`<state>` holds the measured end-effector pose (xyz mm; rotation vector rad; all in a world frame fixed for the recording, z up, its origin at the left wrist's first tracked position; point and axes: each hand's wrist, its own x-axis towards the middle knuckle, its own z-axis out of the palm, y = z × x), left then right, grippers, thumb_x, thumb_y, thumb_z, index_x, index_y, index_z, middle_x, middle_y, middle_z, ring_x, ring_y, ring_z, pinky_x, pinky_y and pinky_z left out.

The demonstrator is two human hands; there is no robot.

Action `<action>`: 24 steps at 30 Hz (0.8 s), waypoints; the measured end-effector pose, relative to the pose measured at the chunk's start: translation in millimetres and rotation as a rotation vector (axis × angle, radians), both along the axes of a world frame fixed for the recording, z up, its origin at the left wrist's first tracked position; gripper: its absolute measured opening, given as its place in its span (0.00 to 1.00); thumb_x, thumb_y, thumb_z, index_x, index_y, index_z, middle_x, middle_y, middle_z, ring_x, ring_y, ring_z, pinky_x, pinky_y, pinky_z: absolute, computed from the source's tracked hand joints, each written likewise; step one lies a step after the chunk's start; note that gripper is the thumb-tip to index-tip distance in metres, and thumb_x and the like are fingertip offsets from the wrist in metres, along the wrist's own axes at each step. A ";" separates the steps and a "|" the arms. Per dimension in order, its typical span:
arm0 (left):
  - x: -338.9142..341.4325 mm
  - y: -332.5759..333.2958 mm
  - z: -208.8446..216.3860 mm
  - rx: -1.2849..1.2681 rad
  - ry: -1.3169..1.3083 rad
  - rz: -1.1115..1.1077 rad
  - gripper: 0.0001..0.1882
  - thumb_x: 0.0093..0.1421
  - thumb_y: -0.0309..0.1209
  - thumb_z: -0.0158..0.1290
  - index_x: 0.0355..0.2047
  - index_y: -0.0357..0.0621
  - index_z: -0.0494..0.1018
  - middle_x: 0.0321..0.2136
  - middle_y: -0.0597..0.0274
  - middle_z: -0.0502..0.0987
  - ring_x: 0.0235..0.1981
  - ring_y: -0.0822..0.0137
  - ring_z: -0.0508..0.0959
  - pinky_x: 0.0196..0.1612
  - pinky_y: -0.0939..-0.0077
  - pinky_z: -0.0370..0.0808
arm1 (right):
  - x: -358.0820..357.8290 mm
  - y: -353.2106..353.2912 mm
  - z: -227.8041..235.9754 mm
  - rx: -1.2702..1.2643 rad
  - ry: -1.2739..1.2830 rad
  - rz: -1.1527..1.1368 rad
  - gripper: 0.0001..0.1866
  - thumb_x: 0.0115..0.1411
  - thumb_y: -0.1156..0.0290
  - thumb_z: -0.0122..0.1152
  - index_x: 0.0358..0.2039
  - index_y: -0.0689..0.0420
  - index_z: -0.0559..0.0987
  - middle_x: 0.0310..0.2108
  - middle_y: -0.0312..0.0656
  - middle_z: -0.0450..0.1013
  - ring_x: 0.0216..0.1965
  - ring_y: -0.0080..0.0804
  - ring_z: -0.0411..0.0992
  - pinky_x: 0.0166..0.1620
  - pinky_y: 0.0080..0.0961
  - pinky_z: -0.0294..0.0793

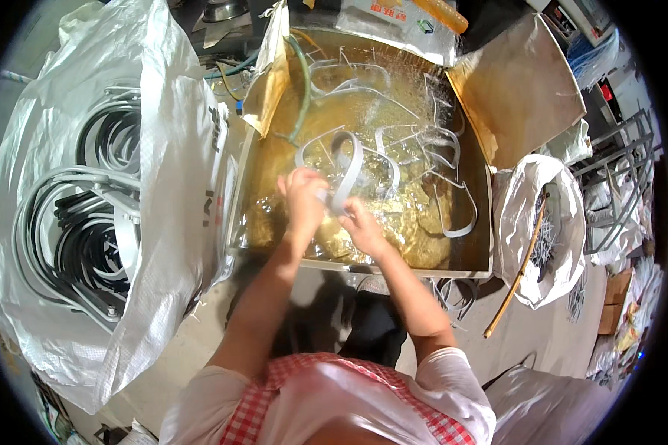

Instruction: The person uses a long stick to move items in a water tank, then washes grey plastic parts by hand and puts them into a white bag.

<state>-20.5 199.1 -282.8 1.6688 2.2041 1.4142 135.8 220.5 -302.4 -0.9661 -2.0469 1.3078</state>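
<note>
Over a metal tank of water [237, 215], I handle a curved light-grey band [350, 167] that looks like plastic. My right hand [364, 228] pinches its lower end. My left hand [304, 200] is closed close to the same end, at the left side of the band; its fingertips are partly hidden and slightly blurred. Several more pale bent bands lie in the yellowish water ahead, one of them [459, 231] near the right wall. Beyond my hands a green hose [304, 93] hangs into the tank.
A big white woven sack [174, 148] of coiled grey and black bands stands at the left. A smaller white sack [508, 245] with thin grey pieces and a stick [523, 271] stands at the right. Cardboard flaps [523, 93] rise from the tank's corners.
</note>
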 end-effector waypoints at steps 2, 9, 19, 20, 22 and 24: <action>5.7 8.5 3.8 0.063 -0.362 0.079 0.22 0.47 0.27 0.52 0.45 0.49 0.65 0.44 0.49 0.66 0.49 0.56 0.65 0.56 0.55 0.53 | -6.0 6.7 -15.2 0.068 0.021 -0.124 0.12 0.55 0.78 0.50 0.41 0.58 0.66 0.37 0.40 0.68 0.41 0.31 0.67 0.46 0.28 0.66; -33.9 2.0 0.2 -0.116 -1.892 -0.409 0.29 0.59 0.51 0.42 0.51 0.39 0.59 0.43 0.45 0.70 0.42 0.56 0.73 0.46 0.62 0.69 | -17.3 -5.8 11.9 0.176 -0.211 0.063 0.09 0.52 0.75 0.50 0.36 0.59 0.70 0.29 0.53 0.69 0.34 0.51 0.69 0.36 0.38 0.67; -46.8 -11.2 22.0 -0.378 -1.481 -0.184 0.13 0.56 0.31 0.51 0.40 0.41 0.65 0.23 0.58 0.72 0.19 0.67 0.74 0.21 0.75 0.71 | 29.5 55.6 7.7 0.254 -0.193 -0.262 0.15 0.50 0.72 0.55 0.40 0.56 0.73 0.40 0.46 0.71 0.44 0.41 0.68 0.46 0.34 0.66; -47.4 -13.4 20.3 -0.322 -1.511 -0.230 0.13 0.56 0.31 0.51 0.39 0.41 0.65 0.22 0.60 0.72 0.20 0.67 0.74 0.21 0.75 0.71 | 47.6 70.8 -23.3 0.252 -0.391 -0.519 0.18 0.52 0.71 0.54 0.45 0.55 0.72 0.46 0.46 0.69 0.49 0.40 0.66 0.51 0.34 0.63; -54.3 -19.2 14.7 -0.212 -1.562 -0.317 0.11 0.55 0.30 0.51 0.37 0.41 0.65 0.20 0.62 0.71 0.20 0.68 0.74 0.21 0.74 0.72 | 72.7 77.6 -77.9 0.593 -0.932 -0.107 0.20 0.56 0.68 0.49 0.50 0.54 0.68 0.50 0.43 0.66 0.54 0.40 0.61 0.55 0.39 0.56; -58.5 -18.0 18.5 -0.255 -1.608 -0.274 0.10 0.57 0.33 0.49 0.36 0.43 0.65 0.16 0.66 0.67 0.16 0.72 0.68 0.20 0.76 0.67 | 75.9 80.4 -121.4 0.740 -1.214 0.168 0.21 0.58 0.66 0.46 0.53 0.53 0.64 0.53 0.42 0.63 0.57 0.39 0.56 0.57 0.42 0.51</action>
